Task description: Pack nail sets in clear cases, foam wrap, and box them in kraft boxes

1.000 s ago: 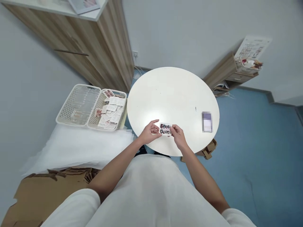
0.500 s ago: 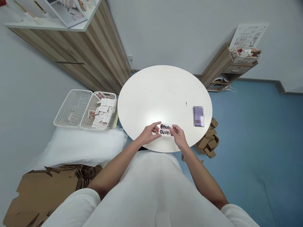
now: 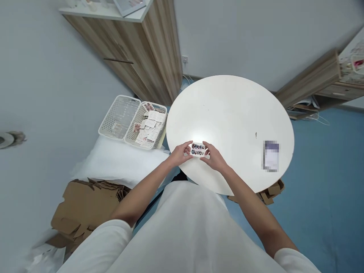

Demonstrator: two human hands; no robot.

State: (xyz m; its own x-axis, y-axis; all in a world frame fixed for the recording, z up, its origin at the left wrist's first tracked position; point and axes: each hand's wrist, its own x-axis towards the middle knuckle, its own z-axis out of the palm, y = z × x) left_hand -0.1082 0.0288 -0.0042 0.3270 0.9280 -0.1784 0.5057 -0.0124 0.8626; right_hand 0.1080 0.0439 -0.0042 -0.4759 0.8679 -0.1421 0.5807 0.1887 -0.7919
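Between my two hands is a small white card of press-on nails (image 3: 198, 149), with two rows of dark, patterned nails facing up. My left hand (image 3: 181, 153) grips its left edge, thumb below and fingers above. On the right edge, my right hand (image 3: 214, 156) holds it the same way. The card is over the near left part of the white oval table (image 3: 230, 110). Toward the table's right side lies a purple and white item (image 3: 271, 156), blurred out by pixels.
Left of the table stand a white basket of cards and packets (image 3: 148, 125) and a basket of clear plastic pieces (image 3: 119, 117). White sheeting (image 3: 113, 159) and flattened cardboard boxes (image 3: 85, 208) lie nearer. A wooden cabinet (image 3: 136, 49) rises behind; cardboard boxes (image 3: 271, 192) sit under the table's right edge.
The view has turned left, so the table and baskets appear farther right. My right hand has shifted from the card's upper right corner to holding its right edge with thumb and fingers.
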